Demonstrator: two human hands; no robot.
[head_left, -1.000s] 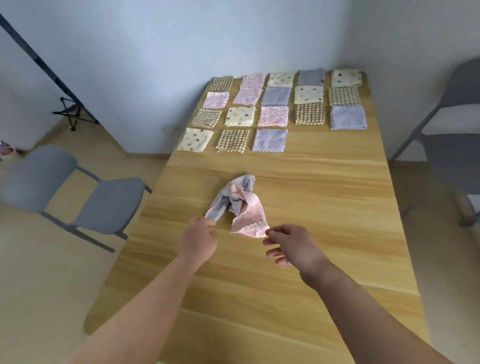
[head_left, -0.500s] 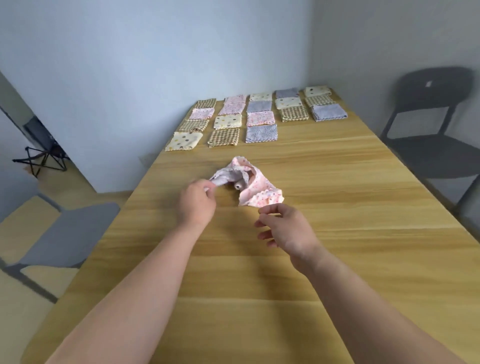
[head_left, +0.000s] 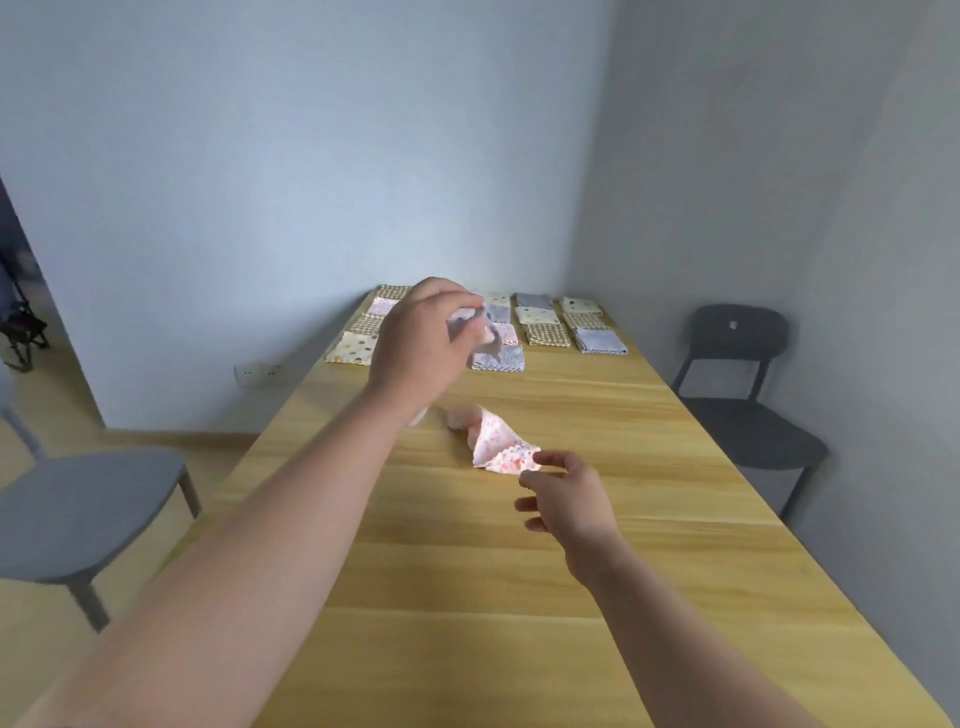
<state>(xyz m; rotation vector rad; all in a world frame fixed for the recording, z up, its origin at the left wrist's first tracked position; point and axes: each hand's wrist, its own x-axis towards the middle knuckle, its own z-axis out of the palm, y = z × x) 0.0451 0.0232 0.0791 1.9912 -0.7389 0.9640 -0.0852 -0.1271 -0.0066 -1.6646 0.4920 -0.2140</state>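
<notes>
Left grip (head_left: 415, 353) closed on a bunched grey cloth (head_left: 470, 318), pinched at the fingertips and held up well above the bench (head_left: 519, 597). Right grip (head_left: 566, 499) loose, thumb and forefinger apart, holding nothing, just beside the near corner of the crumpled pink floral cloth (head_left: 496, 441) lying mid-bench. Contact unclear. Rows of folded cloth squares (head_left: 540, 332) at the far end. Grey chairs either side.

One wide-angle camera on the person's head looks forward and slightly down the length of the wooden counter (head_left: 665, 525) toward the room's far corner, close above the left hand (head_left: 418, 345) and right hand (head_left: 569, 501) at mid-frame.
</notes>
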